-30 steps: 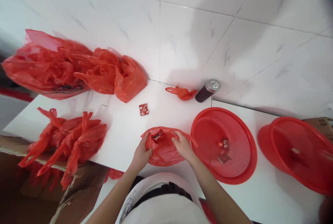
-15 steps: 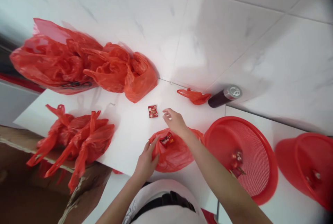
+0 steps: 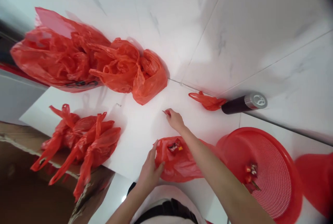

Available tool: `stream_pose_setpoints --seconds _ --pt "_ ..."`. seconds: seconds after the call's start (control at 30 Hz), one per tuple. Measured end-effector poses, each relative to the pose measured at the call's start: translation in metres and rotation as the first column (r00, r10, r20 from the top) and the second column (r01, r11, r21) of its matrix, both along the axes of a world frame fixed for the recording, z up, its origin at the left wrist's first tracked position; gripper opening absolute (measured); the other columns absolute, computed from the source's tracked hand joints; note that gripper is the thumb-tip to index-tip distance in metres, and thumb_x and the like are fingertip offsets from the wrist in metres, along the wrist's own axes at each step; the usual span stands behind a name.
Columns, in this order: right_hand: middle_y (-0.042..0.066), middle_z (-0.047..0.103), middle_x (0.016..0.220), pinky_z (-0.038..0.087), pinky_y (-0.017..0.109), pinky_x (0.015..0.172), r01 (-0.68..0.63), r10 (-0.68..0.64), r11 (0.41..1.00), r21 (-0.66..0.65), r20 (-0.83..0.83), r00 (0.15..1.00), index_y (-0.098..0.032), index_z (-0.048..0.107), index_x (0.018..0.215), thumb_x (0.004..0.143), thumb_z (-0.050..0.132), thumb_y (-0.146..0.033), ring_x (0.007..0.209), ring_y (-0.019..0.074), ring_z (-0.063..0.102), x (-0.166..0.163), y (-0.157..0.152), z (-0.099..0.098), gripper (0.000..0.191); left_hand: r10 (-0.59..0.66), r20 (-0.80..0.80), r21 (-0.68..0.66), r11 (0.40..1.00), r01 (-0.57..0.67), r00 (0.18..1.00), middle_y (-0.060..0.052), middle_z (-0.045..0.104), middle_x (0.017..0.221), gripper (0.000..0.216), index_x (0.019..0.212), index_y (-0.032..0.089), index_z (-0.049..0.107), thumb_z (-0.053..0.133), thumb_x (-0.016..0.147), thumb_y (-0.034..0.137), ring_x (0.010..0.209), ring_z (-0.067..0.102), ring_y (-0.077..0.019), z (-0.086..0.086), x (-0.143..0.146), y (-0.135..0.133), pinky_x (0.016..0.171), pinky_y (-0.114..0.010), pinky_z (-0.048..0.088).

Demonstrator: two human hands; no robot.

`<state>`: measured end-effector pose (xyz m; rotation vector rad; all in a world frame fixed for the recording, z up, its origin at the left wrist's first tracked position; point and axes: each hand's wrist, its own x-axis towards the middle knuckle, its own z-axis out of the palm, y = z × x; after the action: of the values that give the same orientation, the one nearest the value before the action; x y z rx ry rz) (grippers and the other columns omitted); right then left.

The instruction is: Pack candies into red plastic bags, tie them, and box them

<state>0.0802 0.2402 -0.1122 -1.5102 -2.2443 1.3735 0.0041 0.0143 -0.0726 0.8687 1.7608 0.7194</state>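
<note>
My right hand [image 3: 176,120] is closed in a pinch on a small red printed packet [image 3: 165,112], raised over the white table and seen nearly edge-on. Fingers of my left hand [image 3: 151,169] grip the left rim of a red plastic bag [image 3: 177,172] lying open near the table's front edge. Inside that bag's mouth sits a shiny red wrapped snack [image 3: 174,146] with dark and yellow print. My right forearm passes over the bag and hides part of its right side.
Knotted red bags [image 3: 85,137] lie at the left edge, above a cardboard box [image 3: 33,189]. Large red bags [image 3: 65,57] line the wall. A small red bag [image 3: 206,102] and a dark flask [image 3: 236,104] lie right. A red basket [image 3: 270,182] holds a few wrapped pieces.
My right hand has picked up the red packet that lay flat on the table. My left hand stays at the bag's rim. The view has shifted, so most things appear farther right.
</note>
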Motion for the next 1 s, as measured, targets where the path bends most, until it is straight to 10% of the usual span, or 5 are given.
stream_pose_setpoints --seconds 0.13,0.27,0.43,0.63,1.0 --pt "0.007 0.072 0.097 0.056 0.031 0.072 0.061 -0.119 0.966 -0.251 -0.224 0.967 -0.018 0.055 0.116 0.099 0.033 -0.034 0.085 0.0172 0.07 0.038 -0.024 0.044 0.032 0.129 0.08 -0.093 0.988 -0.121 0.988 -0.013 0.051 0.134 0.082 0.151 0.025 0.01 0.054 0.083 0.033 0.067 0.06 -0.0125 -0.003 -0.004 0.003 0.065 -0.03 0.051" --pt "0.006 0.072 0.095 0.055 0.034 0.075 -0.033 -0.209 0.84 -0.541 -0.38 0.901 -0.02 0.062 0.105 0.09 0.05 -0.044 0.086 0.0202 0.069 0.097 -0.074 0.079 0.031 0.223 0.213 -0.097 0.974 -0.207 0.951 -0.007 0.064 0.102 0.062 0.133 0.018 0.045 0.061 0.077 0.039 0.069 0.062 -0.0153 -0.005 -0.006 0.002 0.063 -0.029 0.05" --pt "0.01 0.068 0.113 0.045 0.04 0.095 0.067 -0.046 0.989 -0.135 0.156 0.987 -0.019 0.063 0.113 0.087 0.05 -0.022 0.105 0.0236 0.062 0.143 -0.115 0.071 0.029 0.213 0.292 -0.013 0.976 -0.219 0.932 -0.003 0.068 0.085 0.03 0.092 0.017 0.065 0.061 0.079 0.044 0.074 0.061 -0.0168 0.003 0.003 0.004 0.07 -0.028 0.047" --pt "0.007 0.055 0.135 0.038 0.038 0.104 -0.052 0.042 0.989 0.139 0.072 0.996 -0.023 0.055 0.127 0.087 0.048 -0.014 0.124 0.0225 0.049 0.115 -0.132 0.037 0.042 0.197 0.258 0.079 0.971 -0.224 0.946 -0.003 0.068 0.084 0.032 0.096 0.017 0.07 0.061 0.081 0.044 0.081 0.059 -0.0177 0.025 0.021 0.008 0.078 -0.028 0.044" --pt "0.006 0.069 0.107 0.05 0.033 0.085 0.034 -0.039 0.994 -0.106 -0.046 0.998 -0.021 0.059 0.12 0.088 0.047 -0.025 0.097 0.0201 0.064 0.129 -0.117 0.027 0.034 0.375 0.361 0.053 0.906 -0.421 0.854 0.003 0.055 0.065 0.051 0.119 0.016 0.066 0.064 0.079 0.048 0.069 0.054 -0.0138 0.049 0.03 0.004 0.075 -0.03 0.048"
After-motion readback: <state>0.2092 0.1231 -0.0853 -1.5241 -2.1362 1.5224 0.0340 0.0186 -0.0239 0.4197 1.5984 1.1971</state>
